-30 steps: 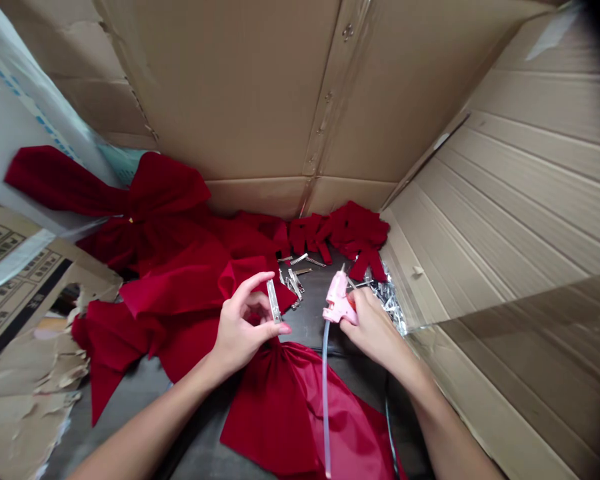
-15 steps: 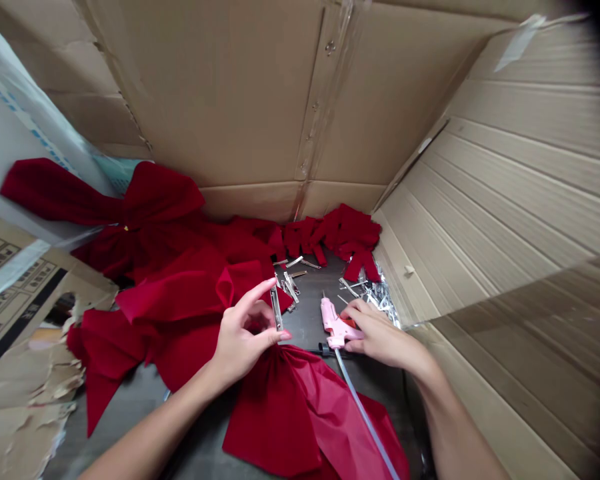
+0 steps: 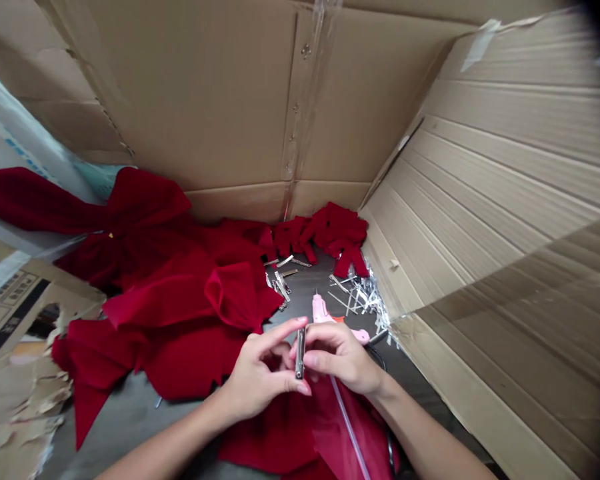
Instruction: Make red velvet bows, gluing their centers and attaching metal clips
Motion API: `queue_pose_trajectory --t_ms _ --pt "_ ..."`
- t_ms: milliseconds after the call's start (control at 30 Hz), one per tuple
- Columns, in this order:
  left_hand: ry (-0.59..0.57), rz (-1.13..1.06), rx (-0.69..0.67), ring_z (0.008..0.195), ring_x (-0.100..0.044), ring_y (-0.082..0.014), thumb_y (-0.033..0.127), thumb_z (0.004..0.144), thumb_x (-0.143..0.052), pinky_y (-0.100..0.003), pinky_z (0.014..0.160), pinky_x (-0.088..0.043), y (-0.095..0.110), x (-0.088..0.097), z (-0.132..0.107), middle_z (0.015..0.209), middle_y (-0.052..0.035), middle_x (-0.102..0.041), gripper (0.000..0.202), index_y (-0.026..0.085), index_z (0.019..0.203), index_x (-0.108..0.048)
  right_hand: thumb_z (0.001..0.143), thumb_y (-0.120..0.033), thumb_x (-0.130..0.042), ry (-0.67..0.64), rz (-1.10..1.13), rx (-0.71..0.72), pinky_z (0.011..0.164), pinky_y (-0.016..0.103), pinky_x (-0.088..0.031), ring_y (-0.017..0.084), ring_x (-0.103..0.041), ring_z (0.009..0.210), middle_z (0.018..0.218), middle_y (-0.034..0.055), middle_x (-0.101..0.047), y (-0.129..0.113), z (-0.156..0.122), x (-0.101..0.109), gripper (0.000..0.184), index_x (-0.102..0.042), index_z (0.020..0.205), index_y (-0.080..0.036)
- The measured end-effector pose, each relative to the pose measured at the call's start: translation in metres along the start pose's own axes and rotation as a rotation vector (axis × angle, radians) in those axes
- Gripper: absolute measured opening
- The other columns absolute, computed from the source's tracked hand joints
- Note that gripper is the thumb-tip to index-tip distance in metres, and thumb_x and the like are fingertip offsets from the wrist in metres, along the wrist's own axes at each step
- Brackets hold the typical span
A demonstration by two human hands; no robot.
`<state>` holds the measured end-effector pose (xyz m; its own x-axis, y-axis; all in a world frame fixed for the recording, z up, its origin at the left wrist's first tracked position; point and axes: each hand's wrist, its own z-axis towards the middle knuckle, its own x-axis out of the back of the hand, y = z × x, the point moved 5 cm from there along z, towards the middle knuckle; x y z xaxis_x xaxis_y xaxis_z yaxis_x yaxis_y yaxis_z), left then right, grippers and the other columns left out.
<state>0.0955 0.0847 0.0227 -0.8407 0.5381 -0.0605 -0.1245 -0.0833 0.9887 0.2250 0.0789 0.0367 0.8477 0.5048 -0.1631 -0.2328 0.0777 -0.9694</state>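
My left hand (image 3: 263, 377) and my right hand (image 3: 341, 357) meet at the lower middle, both pinching one slim metal hair clip (image 3: 300, 352) held upright between the fingertips. Under the hands lies a red fabric bow (image 3: 300, 433). The pink glue gun (image 3: 330, 317) rests on the dark table just beyond my right hand, with its clear glue stick (image 3: 349, 427) running down toward me.
Several red bows (image 3: 180, 293) are piled at the left and small red ones (image 3: 330, 233) at the back. Loose metal clips (image 3: 280, 283) and a shiny heap of clips (image 3: 365, 297) lie mid-table. Cardboard walls (image 3: 480, 200) stand behind and at the right; torn cardboard (image 3: 15, 400) at the left.
My right hand set the glue gun down on the table and came over to the clip. Both hands now hold the clip, lower and nearer to me.
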Motion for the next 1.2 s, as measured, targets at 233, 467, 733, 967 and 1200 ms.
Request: queue_pose_trajectory --t_ms 233,467,733,967,1200 --pt "-0.084 -0.273 0.128 0.072 -0.073 -0.0275 0.016 0.061 -0.085 -0.039 0.070 -0.058 0.002 -0.015 -0.007 0.063 0.0016 -0.066 0.071 0.027 0.127 -0.060 0.074 -0.041 -0.076 -0.059 0.276 -0.130 0.035 0.018 -0.036 0.009 -0.054 0.041 0.065 0.0053 -0.068 0.023 -0.002 -0.003 0.028 -0.073 0.079 -0.014" --pt "-0.107 -0.110 0.104 0.067 -0.071 -0.0213 0.019 0.059 -0.086 -0.030 0.063 -0.054 0.009 -0.013 -0.008 0.064 0.0030 -0.063 0.074 0.024 0.127 -0.057 0.076 -0.032 -0.073 -0.068 0.218 -0.040 0.035 0.019 -0.039 0.009 -0.054 0.039 0.063 0.0047 -0.068 0.017 -0.007 -0.007 0.018 -0.074 0.080 -0.014" --pt "0.411 0.226 0.126 0.058 -0.056 -0.0111 0.031 0.080 -0.068 -0.021 0.053 -0.045 0.027 0.057 -0.039 0.068 0.0021 -0.063 0.017 0.020 0.089 -0.059 0.069 -0.030 -0.073 0.265 0.183 -0.164 0.035 0.018 -0.029 0.008 -0.047 0.038 0.052 0.0001 -0.061 0.029 -0.002 0.016 0.017 -0.068 0.070 -0.013" --pt "0.345 0.318 0.412 0.059 -0.062 -0.0167 0.041 0.081 -0.062 -0.027 0.057 -0.049 -0.011 0.069 -0.050 0.066 -0.0048 -0.068 0.032 0.011 0.092 -0.067 0.072 -0.022 -0.066 0.328 0.087 -0.185 0.043 0.019 -0.035 0.007 -0.047 0.043 0.054 -0.0018 -0.061 0.035 0.008 0.018 0.012 -0.061 0.065 -0.015" --pt "0.167 0.039 0.662 0.053 -0.062 -0.0139 0.038 0.074 -0.069 -0.026 0.047 -0.050 -0.017 0.057 -0.018 0.079 -0.0045 -0.063 0.033 0.010 0.088 -0.060 0.077 -0.027 -0.060 0.255 0.123 -0.210 0.035 0.017 -0.036 0.010 -0.054 0.034 0.052 0.0011 -0.066 0.043 0.008 0.013 0.017 -0.050 0.068 -0.017"
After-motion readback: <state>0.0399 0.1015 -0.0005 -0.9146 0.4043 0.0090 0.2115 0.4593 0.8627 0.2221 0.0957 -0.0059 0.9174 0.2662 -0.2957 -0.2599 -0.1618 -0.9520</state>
